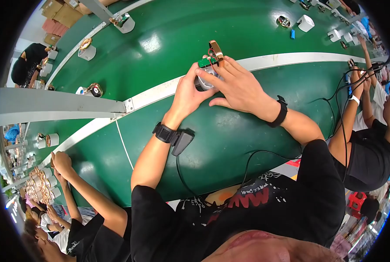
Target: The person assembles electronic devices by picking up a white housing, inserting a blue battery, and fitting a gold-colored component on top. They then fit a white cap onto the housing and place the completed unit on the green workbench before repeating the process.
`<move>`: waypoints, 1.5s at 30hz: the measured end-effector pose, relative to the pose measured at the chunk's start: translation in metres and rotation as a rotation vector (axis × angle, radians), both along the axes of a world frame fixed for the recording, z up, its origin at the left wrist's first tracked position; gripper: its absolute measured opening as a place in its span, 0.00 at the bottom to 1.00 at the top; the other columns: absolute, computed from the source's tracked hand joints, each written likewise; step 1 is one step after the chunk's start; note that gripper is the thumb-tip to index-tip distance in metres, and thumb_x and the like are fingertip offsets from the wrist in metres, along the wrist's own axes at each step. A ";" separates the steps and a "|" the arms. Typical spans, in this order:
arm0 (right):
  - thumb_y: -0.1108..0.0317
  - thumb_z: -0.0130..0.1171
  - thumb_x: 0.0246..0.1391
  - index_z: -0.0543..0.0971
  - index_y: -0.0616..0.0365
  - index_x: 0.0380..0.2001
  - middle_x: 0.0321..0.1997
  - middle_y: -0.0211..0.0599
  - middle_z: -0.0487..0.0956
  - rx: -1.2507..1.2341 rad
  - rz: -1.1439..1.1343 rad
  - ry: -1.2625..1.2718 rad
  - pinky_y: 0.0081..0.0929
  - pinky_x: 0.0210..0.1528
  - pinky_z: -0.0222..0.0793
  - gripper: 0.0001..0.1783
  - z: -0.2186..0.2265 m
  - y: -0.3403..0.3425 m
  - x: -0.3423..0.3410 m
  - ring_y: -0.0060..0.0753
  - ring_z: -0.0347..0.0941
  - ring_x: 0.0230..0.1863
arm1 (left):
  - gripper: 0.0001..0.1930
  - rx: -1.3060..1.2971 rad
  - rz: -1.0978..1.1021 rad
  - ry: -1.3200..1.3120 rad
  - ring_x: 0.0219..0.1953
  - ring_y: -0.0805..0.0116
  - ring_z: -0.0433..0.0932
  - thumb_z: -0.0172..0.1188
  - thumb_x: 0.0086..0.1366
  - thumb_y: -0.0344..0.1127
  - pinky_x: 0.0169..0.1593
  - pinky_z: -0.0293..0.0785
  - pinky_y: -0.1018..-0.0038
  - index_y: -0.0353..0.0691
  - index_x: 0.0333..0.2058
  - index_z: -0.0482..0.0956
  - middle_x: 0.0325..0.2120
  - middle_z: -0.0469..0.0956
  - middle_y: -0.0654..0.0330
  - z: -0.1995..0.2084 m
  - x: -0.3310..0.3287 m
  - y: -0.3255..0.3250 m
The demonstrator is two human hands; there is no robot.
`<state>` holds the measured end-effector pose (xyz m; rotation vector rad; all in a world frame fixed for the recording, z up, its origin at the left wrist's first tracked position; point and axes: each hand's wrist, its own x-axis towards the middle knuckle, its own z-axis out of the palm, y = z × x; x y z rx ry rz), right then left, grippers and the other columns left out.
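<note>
Both my hands are at a small grey-white housing (206, 82) at the inner edge of the green bench. A green circuit board (208, 62) with red wires sits at its far side, and a copper-coloured coil (215, 50) stands up beyond the board. My left hand (187, 92) is closed round the housing's left side. Spread fingers of my right hand (245, 89) lie across the housing and beside the coil; the thumb stands apart from them. Those fingers hide part of the housing.
A white rail (286, 60) borders a green conveyor belt (173, 39) carrying several white housings with coils. A grey post (64, 105) rises at left. Black cables (265, 152) cross the bench. Other people work at both sides; a co-worker's hand (62, 163) is near on the left.
</note>
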<state>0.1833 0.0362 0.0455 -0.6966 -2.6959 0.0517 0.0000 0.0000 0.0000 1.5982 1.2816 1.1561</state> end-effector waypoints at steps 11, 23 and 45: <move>0.47 0.67 0.47 0.66 0.35 0.66 0.61 0.46 0.71 -0.005 0.071 0.111 0.44 0.63 0.64 0.42 0.012 0.006 0.013 0.55 0.66 0.61 | 0.34 0.014 0.083 -0.033 0.50 0.63 0.78 0.71 0.52 0.26 0.53 0.75 0.68 0.34 0.58 0.66 0.47 0.78 0.52 -0.001 -0.005 0.009; 0.45 0.61 0.55 0.76 0.60 0.55 0.45 0.46 0.82 -0.765 -0.874 0.694 0.30 0.45 0.73 0.33 -0.008 0.190 0.193 0.35 0.79 0.45 | 0.35 0.141 0.655 0.098 0.51 0.63 0.77 0.72 0.53 0.27 0.56 0.71 0.70 0.33 0.59 0.65 0.48 0.77 0.52 -0.023 -0.147 0.033; 0.65 0.50 0.65 0.71 0.61 0.44 0.48 0.46 0.79 -1.172 -0.232 1.858 0.43 0.54 0.70 0.11 -0.020 0.217 0.179 0.43 0.75 0.54 | 0.53 0.378 1.222 0.418 0.62 0.44 0.56 0.77 0.42 0.30 0.65 0.50 0.49 0.31 0.64 0.52 0.59 0.57 0.42 0.003 -0.111 0.001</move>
